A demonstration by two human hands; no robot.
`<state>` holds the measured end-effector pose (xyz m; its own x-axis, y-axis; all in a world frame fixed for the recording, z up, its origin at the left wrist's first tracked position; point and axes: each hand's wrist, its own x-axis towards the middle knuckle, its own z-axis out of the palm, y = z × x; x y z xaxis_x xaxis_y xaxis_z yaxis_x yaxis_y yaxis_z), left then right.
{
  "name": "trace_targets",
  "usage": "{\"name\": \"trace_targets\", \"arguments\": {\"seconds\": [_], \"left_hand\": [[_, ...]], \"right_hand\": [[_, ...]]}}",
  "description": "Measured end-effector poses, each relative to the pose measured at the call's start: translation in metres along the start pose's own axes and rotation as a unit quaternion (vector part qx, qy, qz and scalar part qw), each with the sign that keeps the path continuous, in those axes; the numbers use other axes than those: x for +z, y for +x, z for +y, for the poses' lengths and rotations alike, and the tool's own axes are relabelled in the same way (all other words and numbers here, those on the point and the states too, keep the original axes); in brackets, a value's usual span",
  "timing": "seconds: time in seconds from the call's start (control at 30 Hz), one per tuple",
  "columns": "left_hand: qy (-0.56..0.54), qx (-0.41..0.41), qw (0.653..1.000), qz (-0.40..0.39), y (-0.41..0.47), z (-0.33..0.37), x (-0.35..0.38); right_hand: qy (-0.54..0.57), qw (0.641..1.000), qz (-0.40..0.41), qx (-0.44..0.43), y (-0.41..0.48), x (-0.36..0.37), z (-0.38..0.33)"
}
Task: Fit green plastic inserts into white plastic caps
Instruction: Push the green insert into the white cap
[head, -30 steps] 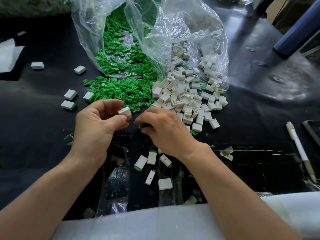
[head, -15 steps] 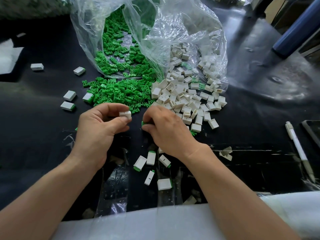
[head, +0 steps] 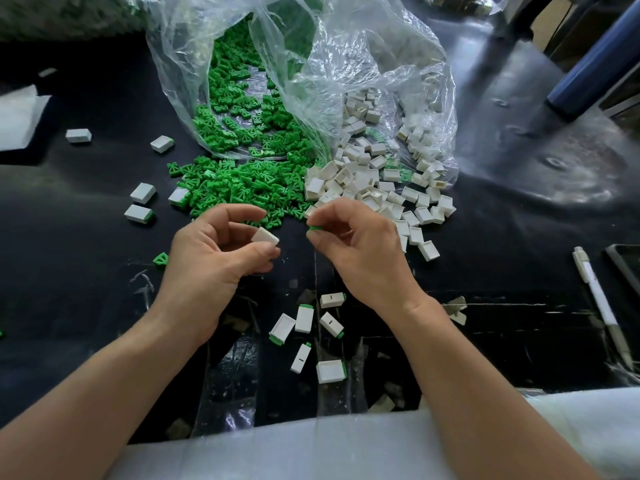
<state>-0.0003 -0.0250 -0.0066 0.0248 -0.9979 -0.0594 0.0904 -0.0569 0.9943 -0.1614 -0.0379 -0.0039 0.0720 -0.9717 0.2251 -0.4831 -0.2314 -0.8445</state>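
My left hand (head: pixel 211 258) pinches a white cap (head: pixel 265 236) between thumb and fingers, its long axis running toward 4 o'clock. My right hand (head: pixel 360 247) pinches a green insert (head: pixel 314 229) at its fingertips, just apart from the cap at its 3 o'clock. I judge the insert must travel toward 9 o'clock into the cap.

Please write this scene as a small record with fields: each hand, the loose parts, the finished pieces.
left hand: pinches a small white rectangular plastic cap
right hand: pinches a small green plastic insert
state: cap and insert apart, not yet joined
supply: heap of green inserts beside heap of white caps, both spilling from a clear plastic bag
finished: several white caps with green ends on the black table, near the wrists
other: white pen at the right
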Motion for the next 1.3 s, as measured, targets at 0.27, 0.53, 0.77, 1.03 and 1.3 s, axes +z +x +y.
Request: {"name": "trace_targets", "arguments": {"seconds": [0.27, 0.53, 0.77, 1.03, 1.3], "left_hand": [[-0.097, -0.054, 0.993, -0.042, 0.0, 0.001, 0.003], [-0.057, -0.026, 0.997, -0.037, 0.001, -0.001, 0.001], [-0.029, -0.015, 0.998, -0.05, -0.002, 0.0, 0.003], [0.031, -0.013, 0.998, -0.045, -0.003, 0.001, 0.002], [0.072, -0.005, 0.995, -0.069, -0.005, 0.004, -0.001]], "right_hand": [[0.102, 0.994, -0.019, 0.027, -0.002, -0.002, -0.005], [0.087, 0.994, -0.058, 0.027, -0.004, 0.0, -0.008], [0.085, 0.993, -0.077, 0.026, -0.006, 0.002, -0.007], [-0.031, 0.99, -0.139, 0.001, -0.009, 0.0, -0.008], [-0.067, 0.985, -0.151, -0.045, -0.008, -0.004, -0.011]]}}
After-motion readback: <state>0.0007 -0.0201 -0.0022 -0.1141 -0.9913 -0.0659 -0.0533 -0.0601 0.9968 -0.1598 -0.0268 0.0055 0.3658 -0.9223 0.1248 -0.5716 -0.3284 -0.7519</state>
